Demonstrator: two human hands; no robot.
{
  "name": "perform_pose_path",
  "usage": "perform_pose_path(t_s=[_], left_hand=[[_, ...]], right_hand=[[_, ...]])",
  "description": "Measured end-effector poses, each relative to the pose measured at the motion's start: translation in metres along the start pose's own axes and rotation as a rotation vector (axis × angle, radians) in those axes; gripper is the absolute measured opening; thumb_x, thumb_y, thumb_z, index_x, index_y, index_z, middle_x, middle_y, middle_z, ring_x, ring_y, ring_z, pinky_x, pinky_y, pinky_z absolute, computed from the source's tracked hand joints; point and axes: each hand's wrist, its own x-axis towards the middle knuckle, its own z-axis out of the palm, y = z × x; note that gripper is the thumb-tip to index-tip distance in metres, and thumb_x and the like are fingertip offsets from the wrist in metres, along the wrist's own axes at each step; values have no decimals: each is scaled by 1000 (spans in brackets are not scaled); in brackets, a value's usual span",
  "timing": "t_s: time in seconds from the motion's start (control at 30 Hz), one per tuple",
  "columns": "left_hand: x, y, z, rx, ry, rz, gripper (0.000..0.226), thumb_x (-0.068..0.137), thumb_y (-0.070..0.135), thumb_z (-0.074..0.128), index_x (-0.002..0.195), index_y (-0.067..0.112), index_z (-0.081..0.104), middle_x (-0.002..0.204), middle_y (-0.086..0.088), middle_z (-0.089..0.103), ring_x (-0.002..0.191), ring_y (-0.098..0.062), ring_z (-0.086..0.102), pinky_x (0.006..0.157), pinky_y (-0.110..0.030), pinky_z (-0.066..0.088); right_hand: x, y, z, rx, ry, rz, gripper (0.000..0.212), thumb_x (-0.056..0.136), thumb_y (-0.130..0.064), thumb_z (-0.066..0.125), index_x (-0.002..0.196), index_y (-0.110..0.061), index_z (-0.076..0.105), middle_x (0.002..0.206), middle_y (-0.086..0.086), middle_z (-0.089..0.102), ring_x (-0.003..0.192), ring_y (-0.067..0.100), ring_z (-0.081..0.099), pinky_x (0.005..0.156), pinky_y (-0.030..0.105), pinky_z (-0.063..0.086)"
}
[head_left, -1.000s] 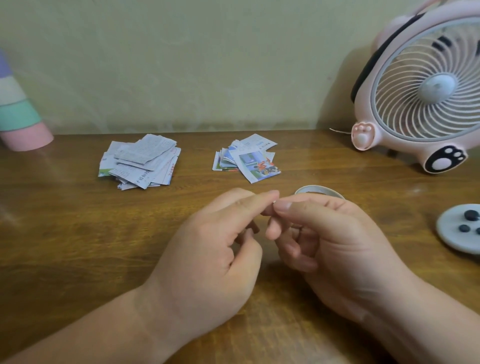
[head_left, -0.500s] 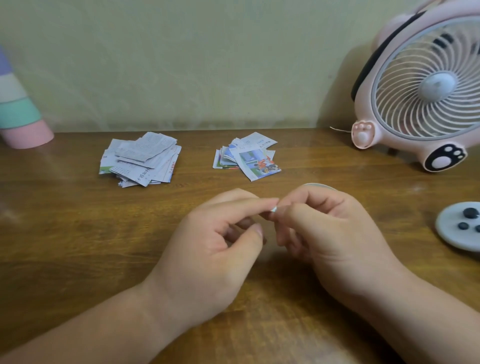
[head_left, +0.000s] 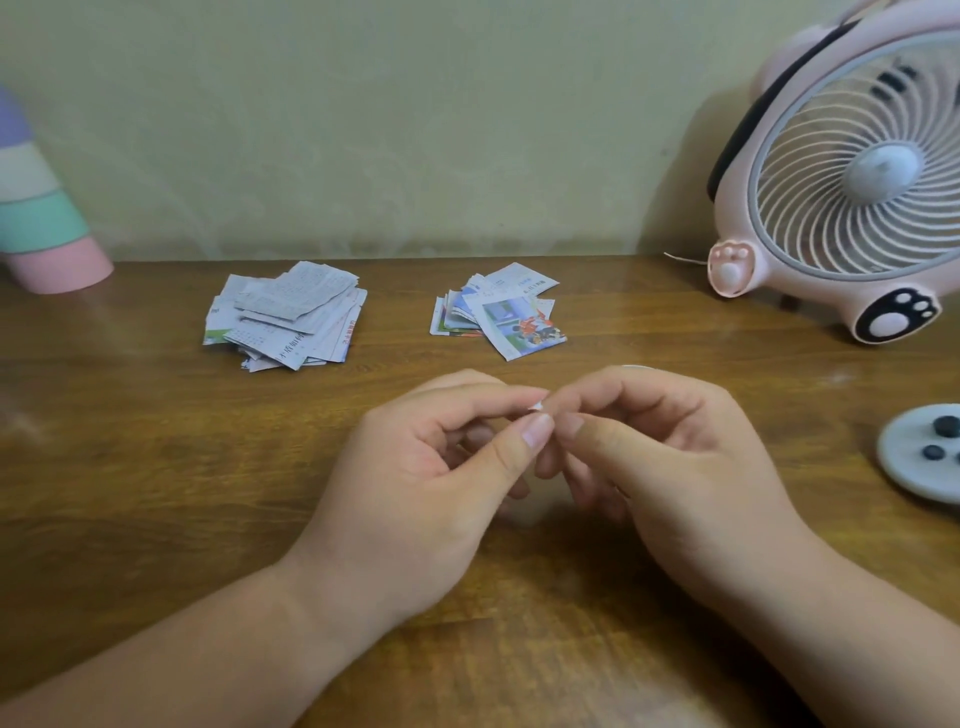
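Left hand (head_left: 415, 483) and right hand (head_left: 675, 467) both pinch a tiny white paper scrap (head_left: 537, 407) at thumb and forefinger tips, centre frame, above the desk (head_left: 130, 467). Mostly hidden. Likely featherlight, flimsy and easily torn; pinch its edges lightly.

A: what's the white scrap (head_left: 540, 407)?
B: too small to tell. left hand (head_left: 415, 467) and right hand (head_left: 675, 467) both pinch it, fingertips cover most of it
A: pale sliver (head_left: 638, 367) over the right knuckles?
B: rest is hidden behind that hand
A: edges?
B: fan (head_left: 852, 171) cut off top and right. grey disc (head_left: 919, 457) cut by right edge, striped cone (head_left: 36, 218) by left, forearms (head_left: 156, 665) by bottom
A: print on the left paper pile (head_left: 285, 317)?
B: too small to read
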Motion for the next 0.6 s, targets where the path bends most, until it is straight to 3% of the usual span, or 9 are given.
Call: perform_pose_path(t_s=[0.17, 0.3, 0.4, 0.5, 0.6], left_hand=[[3, 1, -4, 34, 84, -95, 16, 88, 28, 64, 80, 20, 74, 70, -1, 69, 52, -19, 61, 54, -27, 50], [6, 1, -2, -103, 156, -233, 24, 85, 33, 61, 66, 17, 67, 59, -3, 58, 42, -18, 49, 51, -29, 41], [6, 2, 2, -185, 195, -305, 30, 85, 35, 74, 64, 16, 67, 56, -4, 54, 39, -17, 45, 50, -31, 37], [5, 1, 8, -269, 217, -357, 27, 83, 37, 67, 70, 14, 70, 63, -6, 63, 44, -20, 54, 51, -32, 44], [6, -1, 11, -370, 163, -384, 28, 96, 28, 57, 96, 4, 72, 80, -14, 74, 69, -26, 70, 65, -41, 60]], right_hand=[[0, 3, -1, -78, 31, 25, 9, 79, -13, 66, 77, -8, 72, 62, 6, 67, 46, 9, 50, 44, 15, 38], [-1, 4, 0, -118, 33, 7, 10, 79, -14, 68, 72, -6, 69, 60, 4, 66, 48, 6, 49, 45, 14, 38], [-2, 3, 2, -204, 42, -39, 12, 79, -16, 73, 69, -11, 69, 59, 3, 65, 49, 4, 50, 48, 14, 39], [-3, 1, 4, -225, 79, -71, 23, 83, -16, 82, 66, -10, 66, 55, 1, 63, 45, 3, 46, 45, 14, 37], [-2, -1, 5, -252, 131, -58, 23, 84, -5, 79, 65, -10, 66, 54, 1, 63, 44, 2, 47, 44, 12, 37]])
